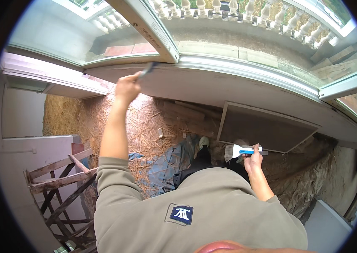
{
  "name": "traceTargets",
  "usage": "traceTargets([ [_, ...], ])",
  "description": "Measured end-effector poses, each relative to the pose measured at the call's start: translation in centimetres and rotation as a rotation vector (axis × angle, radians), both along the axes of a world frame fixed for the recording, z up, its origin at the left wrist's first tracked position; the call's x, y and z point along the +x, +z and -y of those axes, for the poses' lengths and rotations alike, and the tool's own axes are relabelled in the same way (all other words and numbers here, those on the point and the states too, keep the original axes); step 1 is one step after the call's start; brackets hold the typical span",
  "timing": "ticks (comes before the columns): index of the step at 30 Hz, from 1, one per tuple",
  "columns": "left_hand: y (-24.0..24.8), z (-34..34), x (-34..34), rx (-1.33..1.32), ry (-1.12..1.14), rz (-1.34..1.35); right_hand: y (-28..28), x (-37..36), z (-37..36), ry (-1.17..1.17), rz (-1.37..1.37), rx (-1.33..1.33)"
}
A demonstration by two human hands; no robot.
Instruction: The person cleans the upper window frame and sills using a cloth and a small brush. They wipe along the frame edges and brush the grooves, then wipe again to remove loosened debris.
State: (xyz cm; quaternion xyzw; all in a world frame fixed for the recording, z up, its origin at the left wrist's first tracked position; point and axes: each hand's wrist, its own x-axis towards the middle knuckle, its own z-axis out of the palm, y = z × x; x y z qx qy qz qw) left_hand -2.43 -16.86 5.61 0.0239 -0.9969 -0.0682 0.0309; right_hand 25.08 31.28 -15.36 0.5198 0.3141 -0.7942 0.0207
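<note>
**A:** How many hands, and what is in them?

**B:** 2 hands, 2 tools. The left hand (127, 87) is raised to the window sill (212, 86) and is clenched around a thin dark-bladed scraper (148, 69), whose tip touches the sill just below the open window frame (144, 27). The right hand (252, 160) hangs well below the sill, closed around the blue handle of 1 brush (238, 150), which has a white body and pale bristles pointing left.

**A:** What lies around, taking the sill as the mark?

**B:** Below the sill, right of centre, 1 grey flat panel (263, 128) leans against the wall; the brush sits in front of its lower edge. Further below, straw (144, 126) covers the floor, with 1 blue sheet (166, 162) spread on it. Down to the left stands 1 worn wooden trestle (60, 185). Beyond the sill, outside, runs 1 white balustrade (246, 12).

**A:** Anything in the way?

**B:** The person's own beige sweatshirt (195, 211) hides the floor directly beneath; 1 shoe (204, 142) shows past it.

**A:** And the scraper's look?

**B:** Narrow, flat, dark grey, tilted up to the right. Its handle is buried in the fist, so I cannot tell its colour.
</note>
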Motion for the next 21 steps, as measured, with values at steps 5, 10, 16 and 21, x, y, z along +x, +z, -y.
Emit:
traceTargets([
  [5, 3.4, 4.9, 1.7, -0.347, 0.443, 0.086, -0.4, -0.5, 1.4, -0.013, -0.02, 0.001],
  [10, -2.0, -2.0, 2.2, -0.026, -0.4, -0.307, -0.8, -1.5, 3.3, 0.028, -0.002, 0.03],
  [16, -0.9, 3.2, -0.4, -0.148, -0.159, -0.122, -0.8, -2.2, 5.5, 0.077, 0.017, 0.039],
  [21, 2.9, 9.5, -0.6, -0.384, 0.181, -0.047, -0.8, -1.9, 6.5, 0.092, 0.013, 0.011],
])
